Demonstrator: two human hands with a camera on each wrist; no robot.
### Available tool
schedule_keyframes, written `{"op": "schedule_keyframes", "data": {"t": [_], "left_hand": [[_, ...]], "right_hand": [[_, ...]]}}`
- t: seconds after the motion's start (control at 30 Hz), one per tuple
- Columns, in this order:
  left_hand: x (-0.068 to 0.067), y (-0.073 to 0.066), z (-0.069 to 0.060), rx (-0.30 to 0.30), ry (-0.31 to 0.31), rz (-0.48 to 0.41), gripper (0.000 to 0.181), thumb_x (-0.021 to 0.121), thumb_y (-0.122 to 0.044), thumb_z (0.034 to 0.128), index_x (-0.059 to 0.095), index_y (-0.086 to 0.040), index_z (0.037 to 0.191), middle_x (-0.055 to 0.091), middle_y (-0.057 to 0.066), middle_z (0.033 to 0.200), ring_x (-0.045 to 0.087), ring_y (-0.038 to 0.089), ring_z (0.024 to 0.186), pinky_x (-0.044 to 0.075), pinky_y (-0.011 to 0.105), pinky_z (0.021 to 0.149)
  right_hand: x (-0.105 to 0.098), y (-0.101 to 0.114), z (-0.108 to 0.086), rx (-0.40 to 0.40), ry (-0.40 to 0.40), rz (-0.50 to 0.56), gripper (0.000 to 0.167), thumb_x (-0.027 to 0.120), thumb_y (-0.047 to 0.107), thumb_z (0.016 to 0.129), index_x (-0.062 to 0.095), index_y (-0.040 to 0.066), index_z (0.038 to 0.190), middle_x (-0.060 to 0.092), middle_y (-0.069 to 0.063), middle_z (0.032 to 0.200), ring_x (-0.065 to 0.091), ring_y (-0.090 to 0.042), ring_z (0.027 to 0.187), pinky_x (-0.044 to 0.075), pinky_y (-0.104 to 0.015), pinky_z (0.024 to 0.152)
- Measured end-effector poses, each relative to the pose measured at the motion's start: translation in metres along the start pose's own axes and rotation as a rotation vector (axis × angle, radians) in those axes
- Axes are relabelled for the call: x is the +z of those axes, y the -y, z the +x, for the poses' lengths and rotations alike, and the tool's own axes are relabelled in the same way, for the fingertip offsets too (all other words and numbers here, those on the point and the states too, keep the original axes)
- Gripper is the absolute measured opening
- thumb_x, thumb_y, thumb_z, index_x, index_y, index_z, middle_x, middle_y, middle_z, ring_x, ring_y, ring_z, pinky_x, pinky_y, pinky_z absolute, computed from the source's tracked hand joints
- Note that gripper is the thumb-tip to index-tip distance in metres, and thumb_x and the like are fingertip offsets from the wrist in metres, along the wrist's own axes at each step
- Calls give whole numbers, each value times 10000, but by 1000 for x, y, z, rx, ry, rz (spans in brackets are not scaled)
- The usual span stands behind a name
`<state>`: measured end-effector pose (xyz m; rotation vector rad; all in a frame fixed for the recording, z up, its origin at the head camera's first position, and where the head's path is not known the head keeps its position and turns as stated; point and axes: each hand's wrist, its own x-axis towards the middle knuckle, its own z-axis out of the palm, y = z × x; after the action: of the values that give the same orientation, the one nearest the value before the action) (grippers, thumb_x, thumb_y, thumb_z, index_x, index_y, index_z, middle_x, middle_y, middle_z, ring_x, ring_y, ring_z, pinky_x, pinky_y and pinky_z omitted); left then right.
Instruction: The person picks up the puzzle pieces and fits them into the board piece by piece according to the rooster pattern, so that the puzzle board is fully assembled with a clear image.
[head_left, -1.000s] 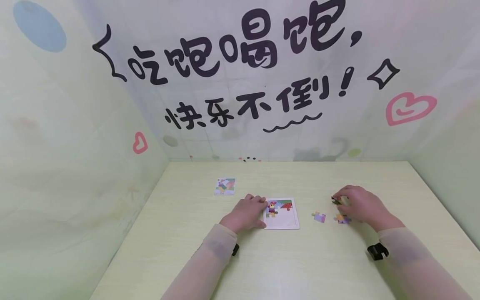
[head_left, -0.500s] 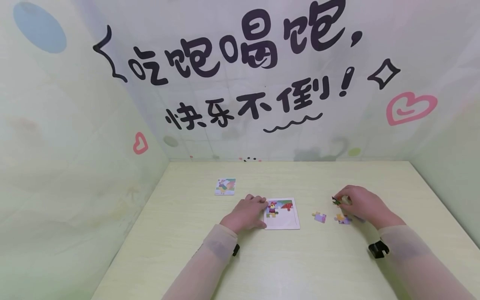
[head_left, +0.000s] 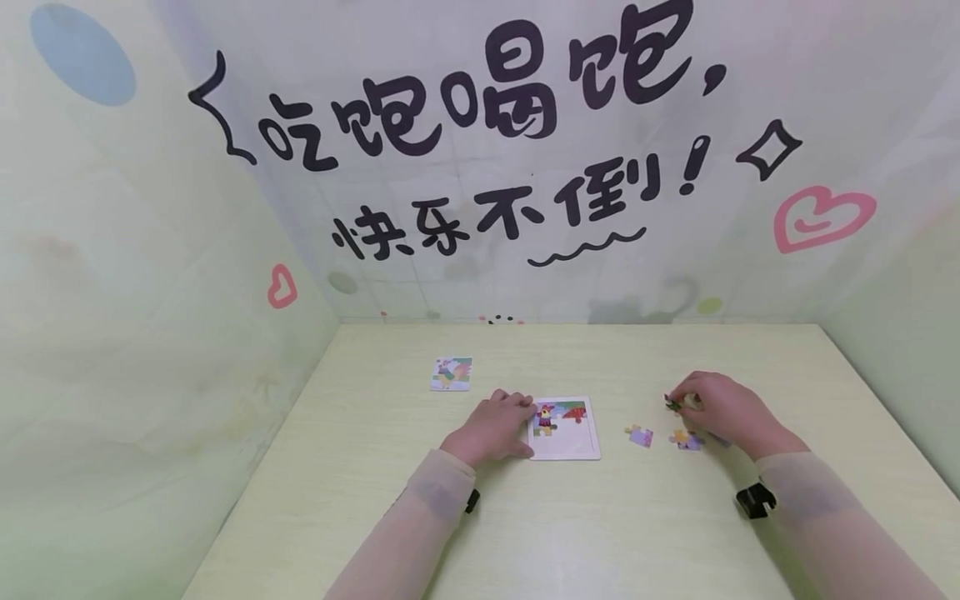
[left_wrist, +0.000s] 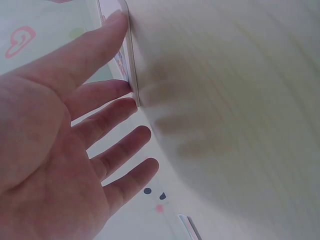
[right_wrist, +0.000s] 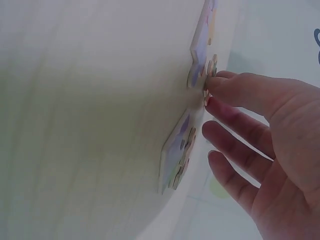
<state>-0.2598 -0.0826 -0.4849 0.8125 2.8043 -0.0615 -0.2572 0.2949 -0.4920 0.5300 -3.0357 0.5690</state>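
While the tray [head_left: 572, 448], touched by an uncurled left hand [head_left: 491, 427], is filled far and left, the right hand [head_left: 723, 408] pinches one piece [head_left: 671, 402] near unplaced pieces [head_left: 640, 435].

And here's the back wall, a smooth whitish printed sheet [head_left: 525, 162], with bold black Chinese characters [head_left: 517, 79] climbing across it in two slanting rows! Under the second row runs a wavy black line [head_left: 588, 247]; off to the right, a black-outlined four-pointed star [head_left: 769, 150], and just below, a pink smiling heart [head_left: 825, 218]. Over on the pale greenish left wall [head_left: 150, 333], a big blue oval [head_left: 82, 54] sits high, a small pink heart [head_left: 282, 287] low. Down below, the pale wood-grain tabletop [head_left: 540, 533] meets the walls, soft light pooling along its front.
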Motion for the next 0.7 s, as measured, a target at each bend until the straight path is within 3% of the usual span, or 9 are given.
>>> {"op": "schedule_keyframes", "data": {"t": [0.7], "left_hand": [[1, 0, 0, 0, -6, -8, 781, 765, -522, 892, 491, -208, 1552, 449, -21, 1620, 433, 268, 1431, 463, 451, 1130]], "right_hand": [[2, 2, -1, -49, -33, -48, 163, 780, 96, 874, 804, 68, 1033, 761, -118, 1055, 695, -302, 933, 596, -508, 792]]}}
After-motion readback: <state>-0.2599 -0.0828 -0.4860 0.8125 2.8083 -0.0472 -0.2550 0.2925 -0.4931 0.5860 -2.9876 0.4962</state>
